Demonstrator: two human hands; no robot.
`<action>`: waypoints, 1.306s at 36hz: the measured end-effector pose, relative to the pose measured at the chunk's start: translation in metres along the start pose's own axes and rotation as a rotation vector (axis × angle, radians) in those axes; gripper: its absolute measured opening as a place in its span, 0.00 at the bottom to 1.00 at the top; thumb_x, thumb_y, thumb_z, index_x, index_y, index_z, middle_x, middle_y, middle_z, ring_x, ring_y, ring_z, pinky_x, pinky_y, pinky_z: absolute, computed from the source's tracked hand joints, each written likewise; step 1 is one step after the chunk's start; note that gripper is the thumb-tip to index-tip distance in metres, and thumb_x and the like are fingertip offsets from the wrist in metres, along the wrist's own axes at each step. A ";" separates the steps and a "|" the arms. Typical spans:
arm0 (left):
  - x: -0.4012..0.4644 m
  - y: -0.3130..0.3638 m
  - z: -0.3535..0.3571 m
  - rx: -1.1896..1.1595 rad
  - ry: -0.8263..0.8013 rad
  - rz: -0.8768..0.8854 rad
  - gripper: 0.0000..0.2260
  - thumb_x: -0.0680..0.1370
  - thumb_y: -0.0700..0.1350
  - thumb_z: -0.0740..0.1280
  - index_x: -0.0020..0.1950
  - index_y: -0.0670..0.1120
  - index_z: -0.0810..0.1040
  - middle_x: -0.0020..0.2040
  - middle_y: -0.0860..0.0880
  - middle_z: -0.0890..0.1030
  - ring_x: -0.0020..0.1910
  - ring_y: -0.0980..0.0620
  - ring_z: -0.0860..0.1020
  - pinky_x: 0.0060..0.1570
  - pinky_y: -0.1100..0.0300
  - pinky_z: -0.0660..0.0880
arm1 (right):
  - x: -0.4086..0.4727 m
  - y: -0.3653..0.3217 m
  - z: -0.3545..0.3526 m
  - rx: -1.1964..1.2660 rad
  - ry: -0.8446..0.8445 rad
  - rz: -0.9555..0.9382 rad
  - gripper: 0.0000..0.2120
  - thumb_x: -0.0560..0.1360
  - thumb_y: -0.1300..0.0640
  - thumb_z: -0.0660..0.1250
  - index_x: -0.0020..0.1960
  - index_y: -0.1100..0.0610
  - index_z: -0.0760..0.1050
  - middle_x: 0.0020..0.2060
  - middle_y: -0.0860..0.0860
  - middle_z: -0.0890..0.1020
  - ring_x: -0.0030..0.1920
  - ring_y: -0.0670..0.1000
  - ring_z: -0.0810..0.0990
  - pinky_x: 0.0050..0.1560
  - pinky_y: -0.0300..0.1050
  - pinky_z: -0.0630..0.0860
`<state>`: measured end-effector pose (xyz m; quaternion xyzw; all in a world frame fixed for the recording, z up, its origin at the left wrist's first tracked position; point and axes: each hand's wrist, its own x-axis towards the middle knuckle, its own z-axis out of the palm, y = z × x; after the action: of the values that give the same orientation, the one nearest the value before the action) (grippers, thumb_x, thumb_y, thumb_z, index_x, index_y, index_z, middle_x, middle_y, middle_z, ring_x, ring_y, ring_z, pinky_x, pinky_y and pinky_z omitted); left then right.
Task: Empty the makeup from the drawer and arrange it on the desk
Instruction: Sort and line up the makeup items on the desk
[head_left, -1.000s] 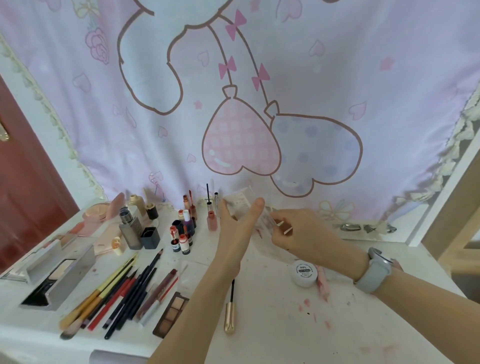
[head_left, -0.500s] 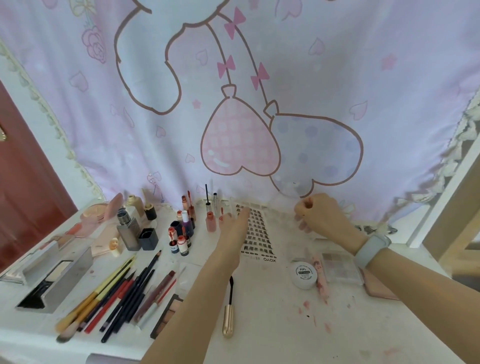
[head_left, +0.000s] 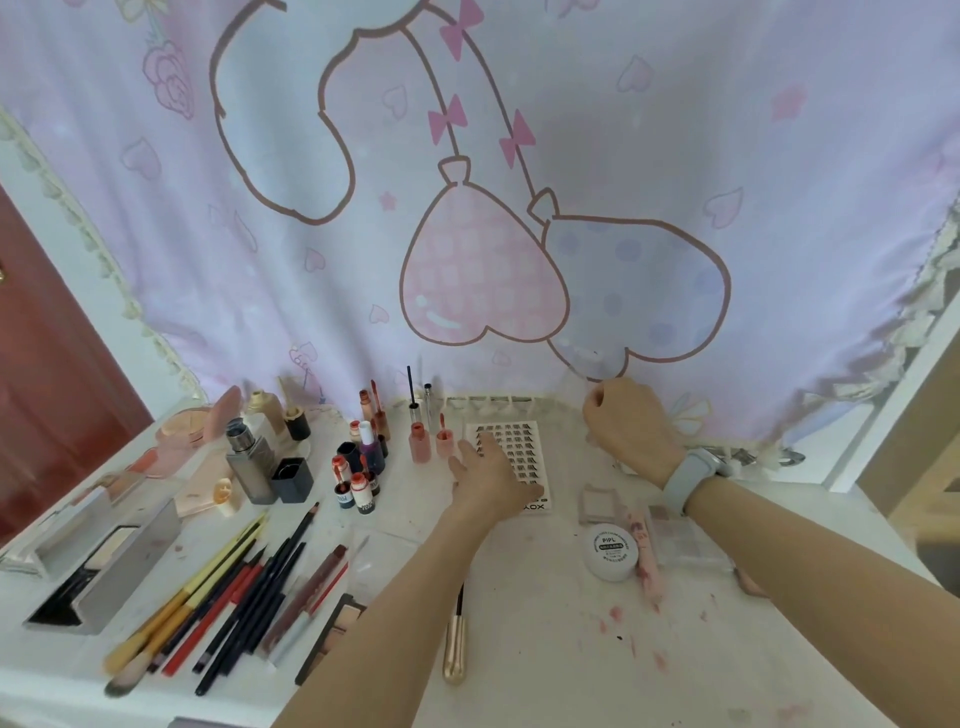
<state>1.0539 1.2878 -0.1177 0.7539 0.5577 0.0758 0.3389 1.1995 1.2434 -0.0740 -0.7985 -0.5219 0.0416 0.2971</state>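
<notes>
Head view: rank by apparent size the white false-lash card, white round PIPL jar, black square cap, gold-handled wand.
1. White false-lash card, partly under the left hand.
2. White round PIPL jar.
3. Gold-handled wand: longer than the jar but thin, and nearer the camera, so 2 and 3 are unsure.
4. Black square cap.

On the worktop (head_left: 545, 649), the lash card (head_left: 519, 452) lies near the back edge at the middle. Bottles (head_left: 363, 467) stand to its left, pencils (head_left: 244, 587) lie toward the front left corner, and a round jar (head_left: 613, 552) sits right of centre.
</notes>
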 end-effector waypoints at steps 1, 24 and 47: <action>0.000 -0.001 0.000 0.014 -0.024 0.011 0.47 0.73 0.53 0.71 0.76 0.42 0.39 0.76 0.39 0.44 0.74 0.38 0.44 0.72 0.45 0.53 | 0.001 0.001 0.002 -0.002 0.009 -0.010 0.14 0.76 0.63 0.56 0.32 0.60 0.65 0.30 0.59 0.73 0.39 0.61 0.80 0.36 0.48 0.70; 0.016 -0.017 0.004 0.175 -0.011 0.190 0.47 0.70 0.44 0.74 0.77 0.46 0.43 0.76 0.42 0.47 0.74 0.43 0.56 0.70 0.50 0.61 | -0.032 0.050 -0.014 -0.506 0.129 -0.795 0.12 0.64 0.57 0.77 0.45 0.60 0.82 0.48 0.58 0.83 0.52 0.59 0.81 0.51 0.53 0.79; -0.075 -0.032 0.048 0.412 0.077 0.528 0.19 0.80 0.50 0.58 0.70 0.47 0.67 0.71 0.48 0.66 0.70 0.48 0.62 0.66 0.53 0.63 | -0.109 0.065 0.018 -0.531 0.047 -0.701 0.21 0.61 0.47 0.75 0.51 0.56 0.80 0.42 0.50 0.82 0.43 0.55 0.80 0.39 0.50 0.72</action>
<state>1.0247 1.2054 -0.1537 0.9215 0.3593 0.0751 0.1269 1.1959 1.1392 -0.1491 -0.6225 -0.7470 -0.2156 0.0897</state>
